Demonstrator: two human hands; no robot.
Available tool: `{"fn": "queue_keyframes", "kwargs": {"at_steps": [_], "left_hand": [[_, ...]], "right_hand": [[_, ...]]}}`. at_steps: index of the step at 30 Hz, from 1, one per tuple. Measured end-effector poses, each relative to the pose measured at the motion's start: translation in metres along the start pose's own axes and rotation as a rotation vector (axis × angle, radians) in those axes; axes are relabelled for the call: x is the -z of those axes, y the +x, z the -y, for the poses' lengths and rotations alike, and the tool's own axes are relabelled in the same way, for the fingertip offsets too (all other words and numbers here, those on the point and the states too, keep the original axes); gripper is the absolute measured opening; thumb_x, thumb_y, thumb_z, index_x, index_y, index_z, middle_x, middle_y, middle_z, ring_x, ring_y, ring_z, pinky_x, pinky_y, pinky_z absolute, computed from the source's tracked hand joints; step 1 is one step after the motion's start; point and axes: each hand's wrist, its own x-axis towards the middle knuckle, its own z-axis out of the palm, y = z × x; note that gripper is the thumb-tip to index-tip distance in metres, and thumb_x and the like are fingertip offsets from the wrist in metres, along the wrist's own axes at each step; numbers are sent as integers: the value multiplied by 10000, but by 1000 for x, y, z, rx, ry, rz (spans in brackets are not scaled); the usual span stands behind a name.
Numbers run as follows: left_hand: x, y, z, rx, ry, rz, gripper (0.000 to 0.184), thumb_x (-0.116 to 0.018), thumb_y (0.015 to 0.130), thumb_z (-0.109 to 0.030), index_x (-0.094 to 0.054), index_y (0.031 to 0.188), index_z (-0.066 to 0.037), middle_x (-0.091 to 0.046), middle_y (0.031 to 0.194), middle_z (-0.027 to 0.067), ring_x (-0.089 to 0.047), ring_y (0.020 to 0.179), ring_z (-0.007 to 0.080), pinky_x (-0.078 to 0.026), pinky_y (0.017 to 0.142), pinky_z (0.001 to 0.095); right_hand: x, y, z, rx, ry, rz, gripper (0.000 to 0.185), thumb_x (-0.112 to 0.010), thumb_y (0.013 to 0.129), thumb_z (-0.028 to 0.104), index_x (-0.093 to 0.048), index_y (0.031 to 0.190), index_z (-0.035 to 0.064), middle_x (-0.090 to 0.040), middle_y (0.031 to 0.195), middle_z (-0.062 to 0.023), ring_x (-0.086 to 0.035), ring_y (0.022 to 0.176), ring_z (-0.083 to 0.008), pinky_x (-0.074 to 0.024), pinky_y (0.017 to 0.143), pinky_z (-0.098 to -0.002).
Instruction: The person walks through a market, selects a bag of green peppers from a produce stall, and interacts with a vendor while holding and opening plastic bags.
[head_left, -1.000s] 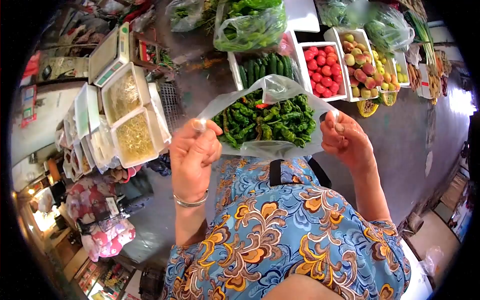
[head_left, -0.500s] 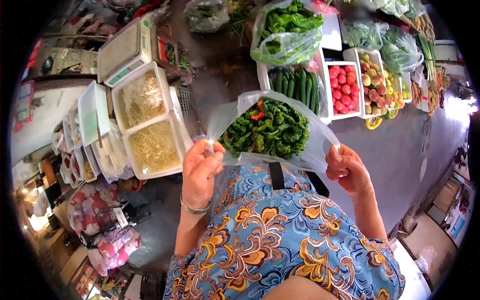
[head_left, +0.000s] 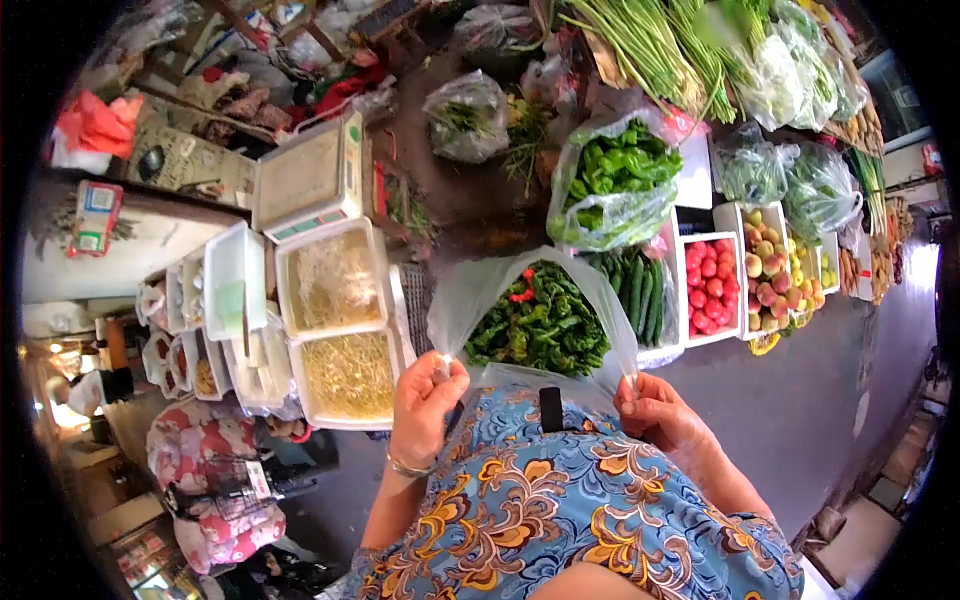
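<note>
Between my hands hangs a clear plastic bag (head_left: 455, 300), its mouth held wide. Dark green peppers (head_left: 545, 325) with a red one near the top fill it. My left hand (head_left: 424, 402) pinches the bag's left edge between thumb and fingers, a metal bracelet on the wrist. On the right, my right hand (head_left: 655, 408) grips the opposite edge, its fingers curled in. The bag is in front of my patterned blue clothing. Just beyond its right side are cucumbers (head_left: 640, 295) in a white box.
To the left are bean sprouts (head_left: 348, 375) in white trays and a scale (head_left: 308, 180). Farther right stand boxes of tomatoes (head_left: 712, 285) and peaches (head_left: 765, 265). A bag of green peppers (head_left: 620, 180) and long-stemmed greens (head_left: 650, 65) lie ahead. A floral-covered scooter (head_left: 215, 480) is at lower left.
The view has tilted up and turned, showing more of the stall ahead. Both hands sit lower in view and closer together, and the bag's mouth is narrower.
</note>
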Motion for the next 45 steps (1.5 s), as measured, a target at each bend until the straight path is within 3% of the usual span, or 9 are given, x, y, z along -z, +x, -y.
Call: {"fn": "queue_keyframes", "kwargs": {"at_steps": [8,15,17,23,27,29,37,39,45], "left_hand": [[11,58,-30,83,-24,64,33,-601,897,-65,-580,905,-42,-488,714,-63,-409,647,23,-319,583,193],[34,137,-78,56,55,211,60,-605,906,-72,-567,923,-29,-474,711,-65,-401,651,17,-319,588,189],[46,157,-97,108,65,253,57,-588,885,-82,-562,918,-43,-482,747,-51,-411,675,33,-326,607,206],[48,202,-149,-52,98,424,102,-642,880,-70,-555,926,-43,-472,711,-65,-400,648,8,-326,583,176],[55,231,-191,-167,74,415,135,-658,860,-61,-560,950,-39,-477,713,-63,-399,629,12,-333,584,176],[57,249,-205,-202,77,414,147,-665,852,-65,-562,953,-35,-447,691,-71,-375,607,11,-323,576,175],[52,396,-236,-70,175,425,127,-654,850,-73,-565,938,-52,-442,691,-72,-392,622,13,-309,566,189],[43,444,-244,-85,199,428,120,-657,850,-44,-554,910,-33,-363,614,-79,-307,563,10,-268,524,197],[25,534,-269,20,251,391,153,-671,838,-97,-546,889,-24,-359,578,-59,-344,554,31,-305,510,237]], "right_hand": [[-24,51,54,-119,-111,-40,198,-684,816,149,-521,920,109,-488,790,60,-441,696,-47,-334,625,-198],[-87,100,101,-33,-118,-128,192,-673,819,179,-515,898,102,-451,757,56,-405,672,-47,-318,621,-202],[-84,108,106,29,-4,-94,153,-664,804,53,-537,888,70,-478,738,34,-443,600,-52,-341,532,-199],[-111,127,133,188,-101,-126,176,-671,806,63,-509,874,69,-431,729,22,-363,561,-77,-280,508,-238],[-122,147,171,223,-88,83,201,-679,774,101,-519,893,77,-479,760,16,-421,620,-83,-313,538,-230],[-128,165,192,286,-124,158,192,-665,807,78,-491,888,67,-396,703,3,-350,568,-98,-263,516,-256],[-129,265,305,218,-98,159,255,-712,803,115,-501,940,70,-440,713,4,-396,607,-103,-280,525,-249],[-136,291,339,204,-78,127,258,-722,794,127,-508,926,67,-447,717,8,-400,613,-99,-290,533,-246],[-136,350,435,44,-150,-112,167,-678,815,121,-542,899,71,-425,650,56,-369,554,-63,-277,535,-233]]}}
